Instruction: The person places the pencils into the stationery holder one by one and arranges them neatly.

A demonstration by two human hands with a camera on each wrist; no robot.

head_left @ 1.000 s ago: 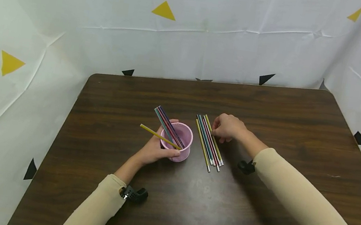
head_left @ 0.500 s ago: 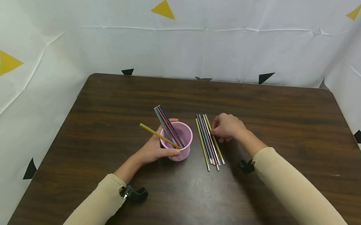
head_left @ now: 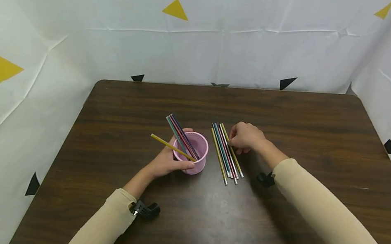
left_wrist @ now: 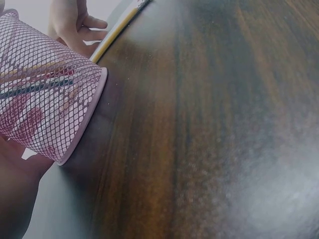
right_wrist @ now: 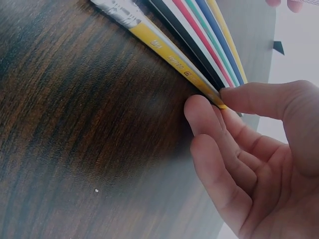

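Left hand [head_left: 167, 162] is wrapped around the pink mesh cup [head_left: 194, 155] on the bench [head_left: 293, 123], with some pencils inside. Right hand [head_left: 246, 137] pinches the yellow pencil [right_wrist: 169, 57] at the edge of the pencil row [head_left: 226, 153] just right of the cup.

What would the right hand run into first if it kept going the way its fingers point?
The right hand points left, fingertips on the nearest yellow pencil. Past it, probably the other pencils, then the pink cup.
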